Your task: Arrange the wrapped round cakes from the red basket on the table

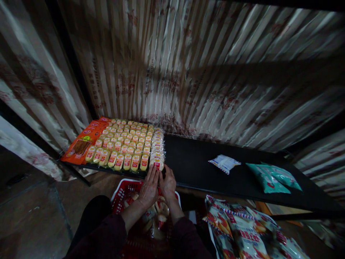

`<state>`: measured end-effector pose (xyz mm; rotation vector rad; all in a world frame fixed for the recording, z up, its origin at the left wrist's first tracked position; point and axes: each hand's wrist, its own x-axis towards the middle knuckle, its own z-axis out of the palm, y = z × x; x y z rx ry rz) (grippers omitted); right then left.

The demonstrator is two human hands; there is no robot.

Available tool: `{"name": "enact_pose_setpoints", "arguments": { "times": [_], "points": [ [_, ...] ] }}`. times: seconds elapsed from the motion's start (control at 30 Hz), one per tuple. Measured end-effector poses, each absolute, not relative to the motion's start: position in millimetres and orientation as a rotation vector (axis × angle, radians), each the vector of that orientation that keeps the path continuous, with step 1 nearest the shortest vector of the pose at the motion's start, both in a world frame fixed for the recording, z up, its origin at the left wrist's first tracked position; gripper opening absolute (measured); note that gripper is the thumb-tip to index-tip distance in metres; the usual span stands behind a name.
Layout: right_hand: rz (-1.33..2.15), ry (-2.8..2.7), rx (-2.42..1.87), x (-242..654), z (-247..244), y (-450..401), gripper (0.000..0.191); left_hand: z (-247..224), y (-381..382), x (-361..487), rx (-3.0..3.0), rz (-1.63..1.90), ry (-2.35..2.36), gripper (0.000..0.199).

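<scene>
Both hands meet at the shelf's front edge. My left hand (pixel 150 187) has its fingertips closed on the front packaged round cake (pixel 157 163), a pale cake in clear wrap with a red label. From the other side, my right hand (pixel 167 184) presses its fingers to the same cake; its fingertips are partly hidden. Behind it runs a column of similar round cakes (pixel 157 144). To the left stand tight rows of yellow packaged small cakes (pixel 127 162). Below my forearms, a red basket with a white rim (pixel 118 201) holds several more wrapped round cakes (pixel 161 221).
Orange snack packs (pixel 81 144) lie at the left end of the black shelf (pixel 185 158). A white packet (pixel 225 162) and teal bags (pixel 269 178) lie farther right. A second basket of red-and-white snack bags (pixel 244 230) stands below. Patterned sheeting (pixel 172 72) hangs behind.
</scene>
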<state>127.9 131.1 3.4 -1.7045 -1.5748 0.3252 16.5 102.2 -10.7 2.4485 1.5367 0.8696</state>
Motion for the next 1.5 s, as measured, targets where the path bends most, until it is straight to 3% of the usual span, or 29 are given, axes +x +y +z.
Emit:
{"name": "enact_pose_setpoints", "arguments": {
  "times": [1.5],
  "points": [
    [0.282, -1.69, -1.6, 131.3, -1.3, 123.2, 0.047, -10.0, 91.3, 13.0, 2.44, 0.678, 1.572, 0.062]
  ]
}}
